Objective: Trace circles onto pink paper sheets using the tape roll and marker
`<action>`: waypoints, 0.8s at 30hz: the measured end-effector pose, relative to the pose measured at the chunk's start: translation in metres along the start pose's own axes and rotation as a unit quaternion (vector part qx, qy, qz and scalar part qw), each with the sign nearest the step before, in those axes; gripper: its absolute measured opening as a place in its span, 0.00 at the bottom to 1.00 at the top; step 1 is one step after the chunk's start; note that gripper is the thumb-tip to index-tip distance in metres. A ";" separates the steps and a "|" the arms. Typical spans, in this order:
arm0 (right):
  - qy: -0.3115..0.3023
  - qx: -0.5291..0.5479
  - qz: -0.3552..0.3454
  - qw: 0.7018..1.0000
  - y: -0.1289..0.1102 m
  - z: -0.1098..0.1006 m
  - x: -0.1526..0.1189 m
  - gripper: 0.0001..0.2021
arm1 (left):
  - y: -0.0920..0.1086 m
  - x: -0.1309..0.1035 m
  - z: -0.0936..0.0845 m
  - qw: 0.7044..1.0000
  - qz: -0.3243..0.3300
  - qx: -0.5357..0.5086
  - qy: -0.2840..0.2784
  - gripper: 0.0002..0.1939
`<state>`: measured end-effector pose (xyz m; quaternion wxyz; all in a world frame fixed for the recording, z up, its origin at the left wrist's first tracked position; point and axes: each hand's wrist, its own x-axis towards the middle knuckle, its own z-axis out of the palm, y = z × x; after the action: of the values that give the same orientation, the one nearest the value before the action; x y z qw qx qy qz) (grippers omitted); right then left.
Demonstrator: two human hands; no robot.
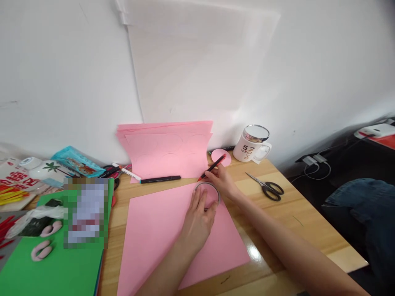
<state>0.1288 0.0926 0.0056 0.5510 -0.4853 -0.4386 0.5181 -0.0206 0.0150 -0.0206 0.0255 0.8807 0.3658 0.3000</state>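
A large sheet of pink paper (pixel 154 230) lies on the wooden table. Near its top right corner sits a thin grey ring (pixel 219 193), with pink showing inside it. My left hand (pixel 199 216) holds this ring down on the paper, its fingers and thumb spanning it and hiding part of it. In my right hand (pixel 220 179) is a red and black pen (pixel 214 165), tilted, with its tip down by the paper's upper edge, just above the ring. Whether the tip touches the paper I cannot tell.
Behind are pink sheets with drawn circles (pixel 166 152), a black marker (pixel 160 179), a pink paper disc (pixel 226 158) and a white mug (pixel 249 146). Scissors (pixel 268 189) lie right. Left are green paper (pixel 70 267), pink rings (pixel 41 250) and a white bottle (pixel 49 170).
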 end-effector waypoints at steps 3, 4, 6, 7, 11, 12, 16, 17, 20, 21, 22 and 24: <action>-0.041 -0.032 -0.009 0.999 -0.002 0.006 0.004 0.21 | 0.000 0.000 -0.001 1.000 0.003 -0.004 -0.003 0.17; -0.055 -0.045 -0.019 0.997 -0.003 0.008 0.005 0.20 | 0.000 0.001 -0.002 1.000 0.004 -0.005 -0.003 0.18; -0.075 -0.084 -0.038 0.993 -0.006 0.011 0.005 0.18 | 0.000 0.001 -0.002 1.000 0.006 -0.004 -0.004 0.19; -0.081 -0.105 -0.046 0.990 -0.006 0.012 0.004 0.18 | 0.001 0.002 -0.002 1.000 0.007 -0.001 -0.004 0.19; -0.094 -0.163 -0.059 0.980 -0.007 0.014 0.005 0.18 | 0.001 0.003 -0.003 1.000 0.011 0.005 0.002 0.20; -0.098 -0.173 -0.060 0.978 -0.007 0.014 0.006 0.17 | 0.001 0.003 -0.003 1.000 0.011 0.005 0.002 0.21; -0.113 -0.217 -0.063 0.968 -0.007 0.013 0.009 0.16 | 0.001 0.004 -0.004 1.000 0.004 0.010 -0.013 0.21; -0.115 -0.224 -0.064 0.966 -0.007 0.013 0.010 0.15 | 0.001 0.004 -0.005 1.000 0.003 0.010 -0.016 0.21; -0.119 -0.244 -0.071 0.960 -0.008 0.013 0.012 0.14 | 0.002 0.004 -0.006 1.000 0.000 0.004 -0.019 0.21; -0.120 -0.253 -0.072 0.957 -0.009 0.013 0.013 0.14 | 0.002 0.005 -0.007 1.000 0.000 0.001 -0.019 0.21; -0.121 -0.264 -0.073 0.954 -0.009 0.012 0.013 0.14 | 0.002 0.005 -0.007 1.000 0.000 -0.001 -0.020 0.21; -0.123 -0.283 -0.073 0.948 -0.010 0.011 0.015 0.14 | 0.003 0.006 -0.009 1.000 -0.001 -0.002 -0.024 0.21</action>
<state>0.1203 0.1086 0.0164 0.3689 -0.5207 -0.6657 0.3869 -0.0205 0.0152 -0.0098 0.0361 0.8871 0.3659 0.2792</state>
